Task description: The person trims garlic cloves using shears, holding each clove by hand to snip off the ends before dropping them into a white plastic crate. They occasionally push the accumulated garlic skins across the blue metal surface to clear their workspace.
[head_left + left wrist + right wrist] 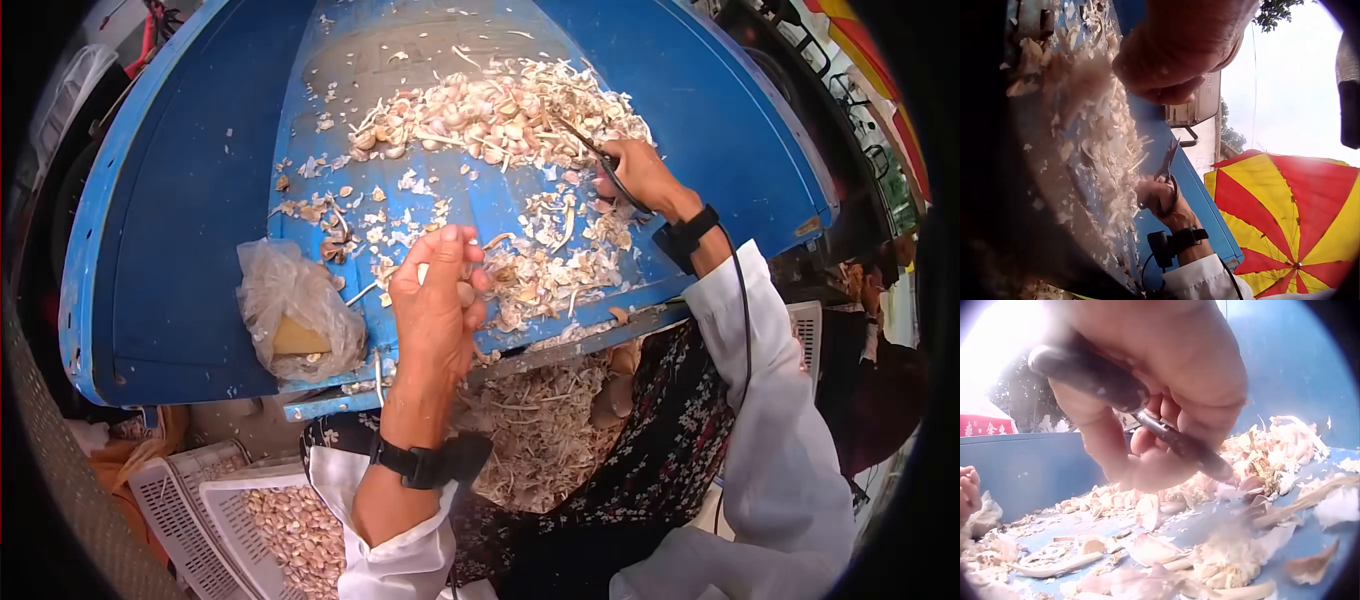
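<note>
Two hands work over one blue surface [205, 200]. The right hand [645, 178] grasps one pair of scissors [583, 135], its blades reaching to the right part of a single heap of garlic cloves [490, 115], too many to count. The heap lies across the surface, well back from the near edge. The left hand [435, 305] is raised over the middle of the near edge, its fingers curled round a small pale piece [423, 272]; how many pieces it grasps cannot be told.

Loose skins and stalks [550, 280] are strewn between the heap and the near edge. One clear plastic bag [335, 330], with one yellowish block [300, 336] inside, rests by the near left corner.

Below the near edge, more skins and stalks lie on one dark floral cloth [665, 430]. Two crates [172, 520] stand at lower left, at least one bearing cloves [295, 535]; a third crate [808, 322] shows at right. One red and yellow umbrella [1266, 187] appears in the left wrist view.
</note>
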The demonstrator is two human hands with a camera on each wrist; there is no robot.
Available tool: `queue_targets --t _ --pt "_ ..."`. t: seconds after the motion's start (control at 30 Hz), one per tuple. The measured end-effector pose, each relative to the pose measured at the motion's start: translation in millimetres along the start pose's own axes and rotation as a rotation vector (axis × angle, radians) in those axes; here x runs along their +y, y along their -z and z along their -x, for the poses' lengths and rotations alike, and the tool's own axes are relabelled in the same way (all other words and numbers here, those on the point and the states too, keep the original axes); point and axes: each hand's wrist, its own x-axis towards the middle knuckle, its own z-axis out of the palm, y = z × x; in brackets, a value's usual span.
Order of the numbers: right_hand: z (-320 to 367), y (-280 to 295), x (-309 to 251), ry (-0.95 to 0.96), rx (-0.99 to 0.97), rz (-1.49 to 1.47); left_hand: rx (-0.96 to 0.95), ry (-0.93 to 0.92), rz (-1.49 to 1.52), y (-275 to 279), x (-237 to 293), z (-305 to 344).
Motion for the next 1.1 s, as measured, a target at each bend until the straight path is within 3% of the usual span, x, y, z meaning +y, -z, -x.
queue_targets --t 0.03,0.07,0.13,0.23,0.27,0.33,0.37,0.43,0.47,0.57,0.67,0.73,0.8,0.97,1.07,1.1 --pt "3 4 -4 -0.018 0.012 -0.172 -0.012 0.010 0.015 0 -1 -2" --pt "2 7 -2 -0.089 -0.068 -0.525 -0.002 0.013 0.013 0 -2 -2" --pt "3 13 -18 -0.038 -0.062 -0.731 -0.036 0.037 -0.017 -5 -8 -3" --pt "24 24 -67 0.085 -0.174 -0.660 -0.099 0.099 -0.057 -17 -21 -2" --pt "31 19 -83 0.253 -0.194 -0.659 -0.086 0.124 -0.063 -25 -24 -1" --pt "44 13 -109 0.445 -0.223 -0.360 -0.110 0.128 -0.053 -25 -32 -2" --pt "46 4 -116 0.540 -0.124 -0.182 -0.178 0.101 -0.063 -18 -39 -6" --pt "51 3 -119 0.554 -0.143 -0.328 -0.248 0.098 -0.015 -16 -37 -6" --pt "50 9 -115 0.518 -0.167 -0.291 -0.207 0.127 0.040 -17 -36 -6" --pt "45 20 -89 0.309 -0.107 -0.659 -0.216 0.165 0.190 -22 -28 -4" --pt "31 26 -42 -0.020 -0.116 -0.416 -0.269 0.204 0.320 -22 -24 -4" --pt "25 12 -18 -0.028 -0.110 -0.027 -0.302 0.216 0.413 -18 -29 -5" --pt "17 -17 15 0.255 0.075 0.228 -0.302 0.212 0.421 -17 -32 -5" --pt "26 -9 -3 0.218 0.052 0.053 -0.303 0.173 0.318 -12 -44 -8" --pt "46 9 -49 0.076 -0.007 -0.297 -0.133 0.179 0.310 -12 -49 -10" --pt "54 8 -67 0.156 0.003 -0.398 -0.130 0.178 0.310 -14 -48 -12"
